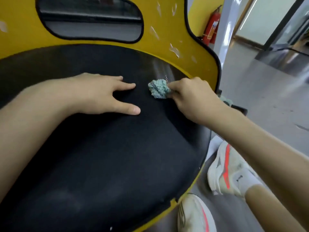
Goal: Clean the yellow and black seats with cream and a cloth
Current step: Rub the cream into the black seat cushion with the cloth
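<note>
Fingers [127, 86] of the left hand [107, 96] lie straight and spread, flat on the black seat cushion [100, 156], thumb splayed toward the viewer. The right hand [192, 99] has its fingers [179, 87] curled, pinching a bunched pale-green cloth [158, 89] against the cushion near its far right edge, just beside the left fingertips but apart from them. A pale glossy streak [160, 69] runs on the black surface just behind the cloth. The yellow backrest [25, 36] rises behind, black-trimmed, with an oval cutout and white scuffs on its right part. Two white shoes with orange stripes [230, 171] stand on the grey floor [267, 97] right of the seat; a red fire extinguisher [211, 25] stands farther back.
</note>
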`<state>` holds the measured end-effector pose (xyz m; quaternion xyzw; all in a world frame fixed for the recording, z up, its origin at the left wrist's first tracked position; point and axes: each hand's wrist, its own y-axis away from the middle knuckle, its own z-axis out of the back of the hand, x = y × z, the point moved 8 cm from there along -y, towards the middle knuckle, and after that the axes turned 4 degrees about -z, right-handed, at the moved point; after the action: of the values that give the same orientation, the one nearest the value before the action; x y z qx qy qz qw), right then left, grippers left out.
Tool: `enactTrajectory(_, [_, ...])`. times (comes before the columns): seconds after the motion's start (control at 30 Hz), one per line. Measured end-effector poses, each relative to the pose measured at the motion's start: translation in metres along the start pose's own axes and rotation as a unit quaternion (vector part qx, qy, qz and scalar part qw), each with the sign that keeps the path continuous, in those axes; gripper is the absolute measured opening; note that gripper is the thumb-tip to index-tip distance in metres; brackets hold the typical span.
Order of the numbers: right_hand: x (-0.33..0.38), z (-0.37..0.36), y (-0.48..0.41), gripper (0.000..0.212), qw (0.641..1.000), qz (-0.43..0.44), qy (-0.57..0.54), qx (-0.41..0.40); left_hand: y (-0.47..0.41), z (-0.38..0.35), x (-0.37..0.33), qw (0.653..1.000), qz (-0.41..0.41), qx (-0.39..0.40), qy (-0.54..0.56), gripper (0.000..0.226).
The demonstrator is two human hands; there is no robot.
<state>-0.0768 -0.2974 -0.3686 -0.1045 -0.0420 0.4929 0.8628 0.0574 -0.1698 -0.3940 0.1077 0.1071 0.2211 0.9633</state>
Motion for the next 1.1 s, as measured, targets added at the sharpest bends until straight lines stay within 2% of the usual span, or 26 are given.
enactTrajectory(0.07, [0.021,0.008,0.044,0.016,1.0,0.017,0.002,0.001,0.001,0.0,0.002,1.0,-0.004,-0.007,-0.004,0.1])
enactTrajectory(0.2, [0.061,0.011,0.105,0.028,0.99,0.084,-0.096,0.067,0.009,0.002,-0.001,1.0,-0.012,-0.004,-0.004,0.098])
enactTrajectory(0.27, [0.036,0.008,0.101,0.031,0.991,0.053,-0.092,0.079,0.018,0.003,0.0,1.0,-0.008,0.005,-0.003,0.094])
enactTrajectory(0.33, [0.002,0.015,0.09,0.036,0.999,-0.024,-0.03,0.038,0.033,0.002,0.005,1.0,0.001,0.005,-0.001,0.089])
enactTrajectory(0.4, [0.009,0.02,0.085,0.03,1.0,-0.03,-0.005,0.004,0.056,-0.002,0.015,1.0,0.021,-0.002,0.006,0.084])
enactTrajectory(0.43, [0.033,0.021,0.088,0.027,1.0,0.009,-0.022,-0.011,0.069,-0.006,0.021,0.999,0.033,-0.007,0.011,0.081])
enactTrajectory(0.5, [0.1,0.018,0.107,0.037,0.987,0.127,-0.101,-0.018,0.095,-0.013,0.035,0.998,0.059,-0.026,0.024,0.074])
enactTrajectory(0.57, [0.153,0.017,0.125,0.05,0.951,0.274,-0.137,-0.028,0.119,-0.018,0.048,0.994,0.082,-0.055,0.039,0.066])
enactTrajectory(0.63, [0.177,0.017,0.127,0.055,0.926,0.347,-0.14,-0.038,0.138,-0.023,0.059,0.99,0.096,-0.085,0.05,0.061])
enactTrajectory(0.67, [0.181,0.019,0.119,0.055,0.922,0.352,-0.157,-0.045,0.146,-0.026,0.063,0.989,0.098,-0.096,0.054,0.059])
enactTrajectory(0.73, [0.187,0.012,0.106,0.057,0.928,0.337,-0.16,-0.002,0.16,-0.03,0.071,0.987,0.101,-0.111,0.064,0.057])
enactTrajectory(0.83, [0.206,-0.008,0.09,0.04,0.935,0.334,-0.103,0.054,0.175,-0.032,0.085,0.982,0.116,-0.121,0.089,0.061])
enactTrajectory(0.87, [0.21,-0.019,0.087,0.048,0.93,0.343,-0.099,0.084,0.177,-0.033,0.088,0.981,0.12,-0.121,0.094,0.061])
enactTrajectory(0.9, [0.209,-0.02,0.083,0.051,0.927,0.349,-0.115,0.074,0.176,-0.033,0.091,0.981,0.121,-0.12,0.097,0.062])
enactTrajectory(0.97, [0.193,-0.017,0.073,0.038,0.938,0.327,-0.104,0.059,0.169,-0.031,0.093,0.982,0.117,-0.12,0.091,0.065])
enactTrajectory(1.03, [0.173,0.002,0.058,0.031,0.949,0.298,-0.104,0.008,0.158,-0.026,0.093,0.983,0.116,-0.117,0.086,0.07])
enactTrajectory(1.1, [0.15,0.005,0.021,0.022,0.971,0.233,-0.056,-0.016,0.147,-0.022,0.094,0.983,0.12,-0.106,0.089,0.071])
